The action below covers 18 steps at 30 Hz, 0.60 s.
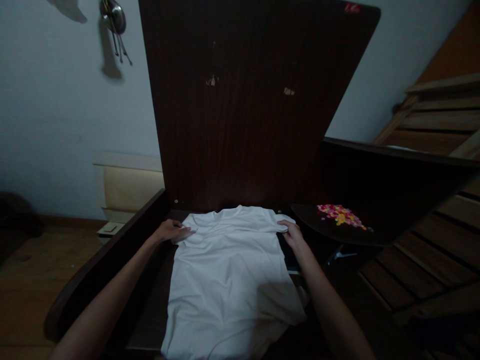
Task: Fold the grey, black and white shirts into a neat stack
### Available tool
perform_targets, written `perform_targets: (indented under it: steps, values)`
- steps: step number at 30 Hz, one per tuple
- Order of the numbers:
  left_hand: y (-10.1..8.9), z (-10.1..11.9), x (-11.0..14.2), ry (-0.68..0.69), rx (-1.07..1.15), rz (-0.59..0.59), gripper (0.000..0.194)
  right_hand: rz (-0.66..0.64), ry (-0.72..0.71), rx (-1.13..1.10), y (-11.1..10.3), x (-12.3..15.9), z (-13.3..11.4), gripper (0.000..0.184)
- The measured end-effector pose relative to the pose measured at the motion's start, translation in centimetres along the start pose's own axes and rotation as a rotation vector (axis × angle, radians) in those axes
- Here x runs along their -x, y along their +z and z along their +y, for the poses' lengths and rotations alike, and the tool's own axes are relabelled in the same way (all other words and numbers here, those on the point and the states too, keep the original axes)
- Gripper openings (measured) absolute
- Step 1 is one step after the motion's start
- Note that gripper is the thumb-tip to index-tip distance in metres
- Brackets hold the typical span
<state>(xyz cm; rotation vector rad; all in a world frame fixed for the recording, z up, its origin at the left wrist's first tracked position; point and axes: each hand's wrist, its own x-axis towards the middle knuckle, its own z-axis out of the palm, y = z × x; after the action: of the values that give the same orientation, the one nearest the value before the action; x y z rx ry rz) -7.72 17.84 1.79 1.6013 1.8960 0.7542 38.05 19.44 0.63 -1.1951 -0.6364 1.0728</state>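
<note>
The left hand and the right hand pinched opposite sleeves of the shirt, so its far part lay wide. The tabletop gave it flat support.

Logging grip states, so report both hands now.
Left hand: closed on the white shirt at its left sleeve.
Right hand: closed on the shirt's right sleeve, pinching the edge.

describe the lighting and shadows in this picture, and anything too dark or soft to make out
Head view: dim overall; a shadow falls across the lower right of the white shirt; the hanging metal thing casts one on the wall; the shelf's inside is nearly black; fine detail looks soft.
</note>
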Motion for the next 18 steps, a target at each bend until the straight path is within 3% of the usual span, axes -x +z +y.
perform_targets:
  steps: [3,7,15,18]
  values:
    - [0.8,-0.2,0.0,0.031,-0.188,-0.030,0.034,0.065,-0.013,0.071,-0.1,-0.4,0.2,0.018]
    - [0.9,-0.9,-0.1,0.042,-0.293,0.028,0.025,0.134,-0.032,0.190,-0.3,-0.8,0.3,0.010]
    - [0.1,-3.6,0.2,-0.212,-0.033,0.460,0.036,0.233,-0.162,0.463,-1.8,-1.6,-0.6,0.023]
    - [0.5,-4.3,0.4,-0.299,0.036,0.482,0.037,0.228,-0.204,0.765,-1.8,-1.4,-0.9,0.029]
